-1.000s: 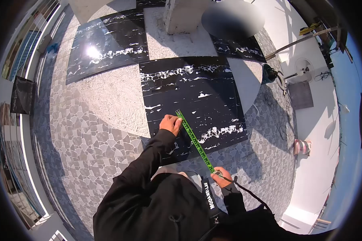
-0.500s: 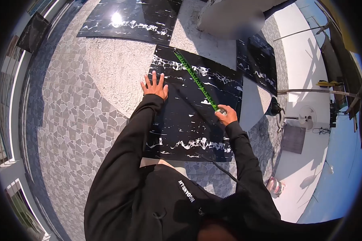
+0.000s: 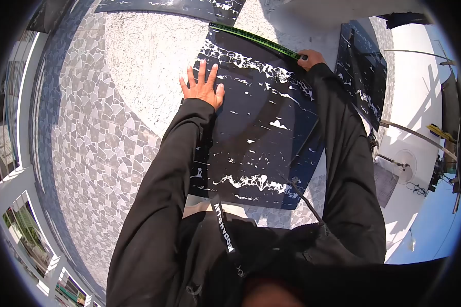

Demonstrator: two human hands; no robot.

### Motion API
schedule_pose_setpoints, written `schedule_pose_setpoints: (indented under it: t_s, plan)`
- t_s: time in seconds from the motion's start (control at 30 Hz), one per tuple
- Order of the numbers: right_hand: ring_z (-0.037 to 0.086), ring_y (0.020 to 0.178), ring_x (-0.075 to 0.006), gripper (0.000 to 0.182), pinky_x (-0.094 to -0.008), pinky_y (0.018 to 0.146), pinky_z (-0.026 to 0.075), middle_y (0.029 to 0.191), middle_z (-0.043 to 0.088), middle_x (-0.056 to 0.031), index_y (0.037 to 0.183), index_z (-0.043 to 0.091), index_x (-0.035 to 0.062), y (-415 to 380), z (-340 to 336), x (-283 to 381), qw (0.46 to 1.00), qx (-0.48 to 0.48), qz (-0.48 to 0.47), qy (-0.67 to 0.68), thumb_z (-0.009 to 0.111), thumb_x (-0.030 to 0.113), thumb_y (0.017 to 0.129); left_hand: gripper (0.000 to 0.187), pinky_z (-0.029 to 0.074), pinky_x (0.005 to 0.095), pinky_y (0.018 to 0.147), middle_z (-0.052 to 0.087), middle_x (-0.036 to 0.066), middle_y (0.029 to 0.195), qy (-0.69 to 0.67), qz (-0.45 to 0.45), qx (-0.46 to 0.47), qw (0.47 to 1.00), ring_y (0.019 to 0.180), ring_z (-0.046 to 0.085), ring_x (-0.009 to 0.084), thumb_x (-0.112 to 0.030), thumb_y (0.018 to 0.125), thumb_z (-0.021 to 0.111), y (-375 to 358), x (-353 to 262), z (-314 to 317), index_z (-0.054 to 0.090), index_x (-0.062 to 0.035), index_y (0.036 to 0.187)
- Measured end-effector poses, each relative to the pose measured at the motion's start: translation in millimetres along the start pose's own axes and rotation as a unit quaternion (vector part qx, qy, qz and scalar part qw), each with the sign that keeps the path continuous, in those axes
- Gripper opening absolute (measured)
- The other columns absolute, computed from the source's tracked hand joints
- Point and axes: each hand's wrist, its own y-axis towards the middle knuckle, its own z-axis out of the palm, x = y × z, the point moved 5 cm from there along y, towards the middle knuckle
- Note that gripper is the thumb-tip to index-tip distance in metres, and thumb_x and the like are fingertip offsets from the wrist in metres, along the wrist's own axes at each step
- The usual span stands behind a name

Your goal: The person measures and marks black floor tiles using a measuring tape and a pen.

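Observation:
A black slab with white marble veining (image 3: 256, 123) lies in front of me. My left hand (image 3: 204, 88) rests spread on its left edge, fingers apart and pointing away from me. At the slab's far right corner, my right hand (image 3: 310, 59) is closed round the case end of a tape measure. Its green blade (image 3: 256, 39) stretches along the slab's far edge to the far left corner. Most of the case is hidden by my fingers.
Rough pale mortar (image 3: 143, 66) borders the slab on the left. Another black veined slab (image 3: 362, 74) lies to the right, and a further one (image 3: 169, 6) at the far left. Stone-patterned tiles (image 3: 97, 138) cover the floor. A white fan (image 3: 404, 166) stands at right.
My right hand has moved away from me to the slab's far right corner. The green blade has swung from a diagonal across the slab to its far edge. My left hand stays on the slab.

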Motion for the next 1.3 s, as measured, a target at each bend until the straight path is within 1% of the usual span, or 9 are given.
schedule_pose_setpoints:
  t_s: [0.17, 0.23, 0.47, 0.53, 0.67, 0.83, 1.17, 1.23, 1.3]
  plan:
    - [0.063, 0.084, -0.0316, 0.038, -0.036, 0.077, 0.048, 0.093, 0.065, -0.019, 0.105, 0.067, 0.0109, 4.2, -1.7, -5.9, 0.999, 0.032, 0.021, 0.022, 0.066, 0.023, 0.07, 0.062, 0.015, 0.0631, 0.104, 0.02, 0.004, 0.149, -0.002, -0.002, 0.005, 1.0, 0.135, 0.018, 0.0407, -0.044, 0.082, 0.051, 2.7, -1.5, -0.8, 0.032, -0.0309, 0.14]
    - [0.063, 0.083, -0.0322, 0.037, -0.0366, 0.078, 0.048, 0.092, 0.065, -0.0183, 0.104, 0.067, 0.0115, 4.4, -3.3, -0.4, 1.0, 0.008, -0.003, -0.012, 0.067, 0.024, 0.069, 0.062, 0.015, 0.0638, 0.104, 0.021, 0.005, 0.148, -0.004, 0.001, 0.003, 1.0, 0.134, 0.019, 0.0408, -0.044, 0.082, 0.051, 3.1, -2.2, -1.5, 0.034, -0.0304, 0.14]
    - [0.063, 0.086, -0.0318, 0.036, -0.0365, 0.08, 0.048, 0.093, 0.066, -0.0177, 0.102, 0.068, 0.0103, 7.6, 5.9, -5.5, 0.999, 0.023, -0.016, 0.017, 0.067, 0.023, 0.069, 0.062, 0.014, 0.0623, 0.105, 0.02, 0.004, 0.15, 0.0, -0.009, 0.023, 1.0, 0.135, 0.016, 0.0399, -0.043, 0.082, 0.051, 3.8, -2.1, -2.9, 0.032, -0.0315, 0.141]
    - [0.063, 0.087, -0.0332, 0.038, -0.0386, 0.079, 0.05, 0.094, 0.067, -0.0149, 0.105, 0.068, 0.0151, 12.4, 12.1, -15.8, 1.0, 0.026, -0.001, 0.012, 0.067, 0.027, 0.069, 0.062, 0.014, 0.0622, 0.105, 0.02, 0.004, 0.15, -0.005, -0.01, 0.022, 1.0, 0.135, 0.017, 0.04, -0.043, 0.082, 0.051, 4.0, -2.0, -2.6, 0.032, -0.0315, 0.14]
    - [0.064, 0.087, -0.033, 0.037, -0.0384, 0.078, 0.05, 0.094, 0.067, -0.0153, 0.104, 0.068, 0.015, 13.4, 11.0, -16.0, 0.999, 0.034, -0.019, 0.012, 0.067, 0.026, 0.069, 0.062, 0.014, 0.0621, 0.105, 0.02, 0.003, 0.149, -0.004, -0.009, 0.018, 1.0, 0.135, 0.017, 0.04, -0.043, 0.082, 0.051, 4.8, -2.4, -3.5, 0.033, -0.0311, 0.14]
    - [0.063, 0.09, -0.0318, 0.035, -0.0353, 0.082, 0.049, 0.097, 0.066, -0.0172, 0.102, 0.068, 0.0108, 7.1, 8.7, -3.0, 0.997, 0.063, 0.033, 0.021, 0.068, 0.022, 0.069, 0.062, 0.013, 0.0621, 0.105, 0.02, 0.004, 0.149, 0.0, -0.014, 0.027, 1.0, 0.135, 0.016, 0.0396, -0.042, 0.082, 0.051, 5.1, -3.6, -4.1, 0.033, -0.0305, 0.14]
    - [0.06, 0.096, -0.0343, 0.034, -0.0378, 0.086, 0.047, 0.102, 0.065, -0.0164, 0.103, 0.068, 0.0125, -2.9, 2.0, 9.5, 0.998, 0.032, 0.053, -0.011, 0.066, 0.022, 0.07, 0.062, 0.012, 0.0622, 0.105, 0.021, 0.005, 0.149, -0.007, -0.007, 0.022, 1.0, 0.135, 0.017, 0.0398, -0.042, 0.081, 0.052, 7.1, -4.1, -4.6, 0.034, -0.029, 0.14]
    - [0.06, 0.099, -0.0314, 0.037, -0.0404, 0.087, 0.048, 0.105, 0.064, -0.0131, 0.108, 0.066, 0.0183, -5.3, 2.3, 11.8, 0.995, 0.029, 0.071, -0.059, 0.066, 0.023, 0.072, 0.063, 0.013, 0.0622, 0.105, 0.022, 0.006, 0.148, -0.001, -0.009, 0.03, 0.999, 0.134, 0.017, 0.0408, -0.041, 0.082, 0.052, 7.5, -4.4, -5.7, 0.033, -0.0287, 0.14]
    - [0.059, 0.101, -0.031, 0.037, -0.0413, 0.087, 0.047, 0.107, 0.063, -0.0124, 0.109, 0.065, 0.0188, -10.6, 2.6, 15.7, 0.994, 0.017, 0.084, -0.069, 0.065, 0.023, 0.073, 0.062, 0.014, 0.0623, 0.105, 0.022, 0.007, 0.148, 0.001, -0.002, 0.028, 1.0, 0.133, 0.018, 0.042, -0.041, 0.082, 0.051, 8.4, -5.6, -7.5, 0.033, -0.0284, 0.14]
